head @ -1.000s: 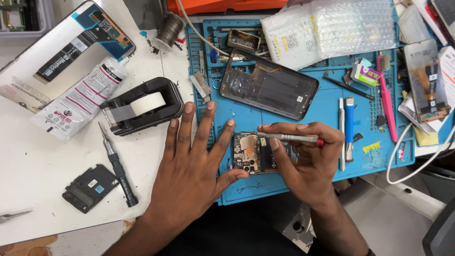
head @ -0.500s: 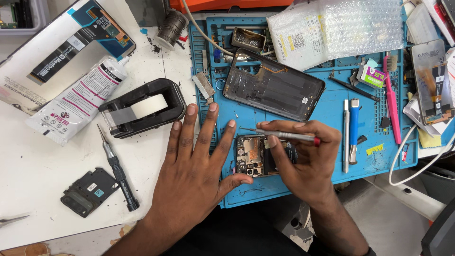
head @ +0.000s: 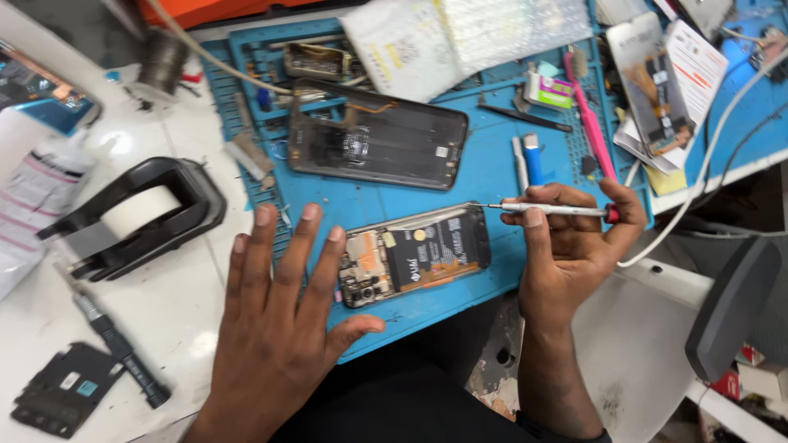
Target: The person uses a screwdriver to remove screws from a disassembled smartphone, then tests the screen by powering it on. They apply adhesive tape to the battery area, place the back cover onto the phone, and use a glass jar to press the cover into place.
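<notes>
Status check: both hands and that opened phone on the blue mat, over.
Left hand flat, fingers spread, beside the opened phone. Right hand grips a screwdriver, tip at the phone's top corner. Nothing between them.

You work under bright, even overhead light; glare washes out the glossy white tabletop (head: 176,308) at left, shadows stay soft, and the frame edges blur slightly.
</notes>
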